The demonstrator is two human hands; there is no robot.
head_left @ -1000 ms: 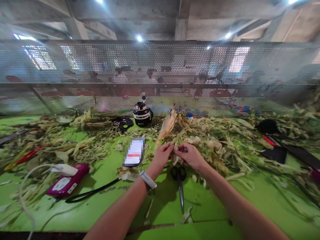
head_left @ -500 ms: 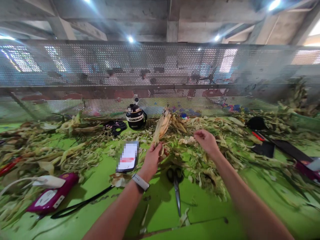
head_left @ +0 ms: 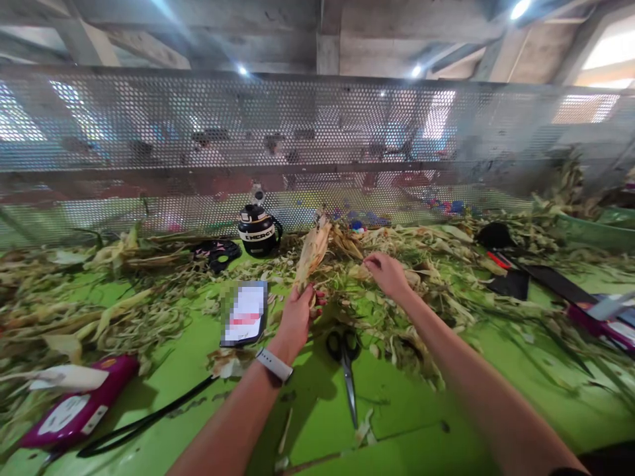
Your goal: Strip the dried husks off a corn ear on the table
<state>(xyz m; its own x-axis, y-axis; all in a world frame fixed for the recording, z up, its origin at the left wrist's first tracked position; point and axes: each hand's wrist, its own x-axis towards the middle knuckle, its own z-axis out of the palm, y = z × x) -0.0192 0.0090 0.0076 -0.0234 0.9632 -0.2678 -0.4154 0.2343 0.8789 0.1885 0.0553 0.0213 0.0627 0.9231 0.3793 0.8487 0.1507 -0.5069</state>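
My left hand point(head_left: 296, 316), with a white band at the wrist, is closed round the lower end of a bundle of dry corn husks point(head_left: 313, 252). The bundle stands upright, its frayed top pointing away from me. To its right, my right hand point(head_left: 387, 274) hovers above the loose husk strips with thumb and fingertips pinched together. Whatever is between those fingertips is too small to make out. Black-handled scissors point(head_left: 348, 373) lie on the green tabletop point(head_left: 317, 423) between my forearms, blades towards me.
A phone point(head_left: 244, 314) lies left of my left hand. Behind it stand a black ENERGY jug point(head_left: 258, 231) and a dark mask-like item point(head_left: 217, 254). A purple power bank-like box point(head_left: 82, 403) with a strap is at left. Husk scraps point(head_left: 143, 297) cover much of the table before a perforated metal screen point(head_left: 307, 119).
My right hand has moved left, closer to the husk bundle, still pinched. My left hand keeps its hold on the bundle. The whole view has shifted slightly.
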